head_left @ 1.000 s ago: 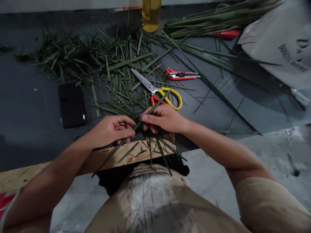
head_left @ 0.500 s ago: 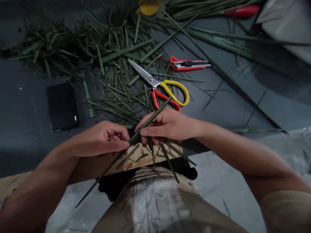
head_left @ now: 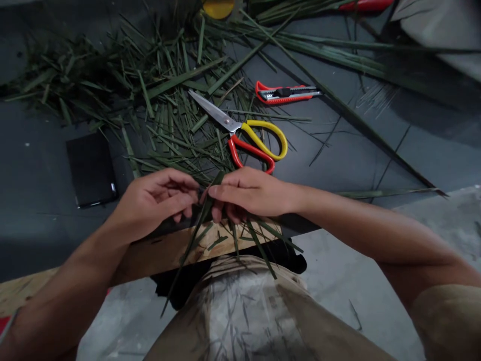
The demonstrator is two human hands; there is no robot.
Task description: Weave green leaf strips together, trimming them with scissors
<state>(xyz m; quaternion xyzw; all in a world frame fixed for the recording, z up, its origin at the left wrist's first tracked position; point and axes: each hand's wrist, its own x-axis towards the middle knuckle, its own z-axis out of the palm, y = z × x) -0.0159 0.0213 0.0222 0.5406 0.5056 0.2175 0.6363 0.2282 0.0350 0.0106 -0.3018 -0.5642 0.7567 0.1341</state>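
A narrow green leaf strip (head_left: 204, 210) is pinched between the thumb and fingers of my right hand (head_left: 248, 195). Its long tail slants down to the left, over the wooden edge and in front of my clothing. My left hand (head_left: 161, 198) is just left of the strip, fingers loosely curled and apart, with no strip visible in its grasp. Scissors (head_left: 229, 123) with one red and one yellow handle lie just beyond my right hand, their blades on cut leaf pieces. What lies under my right palm is hidden.
A heap of cut leaf pieces (head_left: 108, 75) covers the back left of the dark tabletop (head_left: 33, 200). A red utility knife (head_left: 287, 94) lies behind the scissors, a black phone-like slab (head_left: 91, 170) at left. Long leaves (head_left: 338, 50) stretch across the back right. A wooden board (head_left: 161, 250) forms the front edge.
My left hand has released the strip and risen slightly, its fingers now spread. The strip has swung steeper, its lower end moving right. My right hand still pinches it. The view has shifted slightly.
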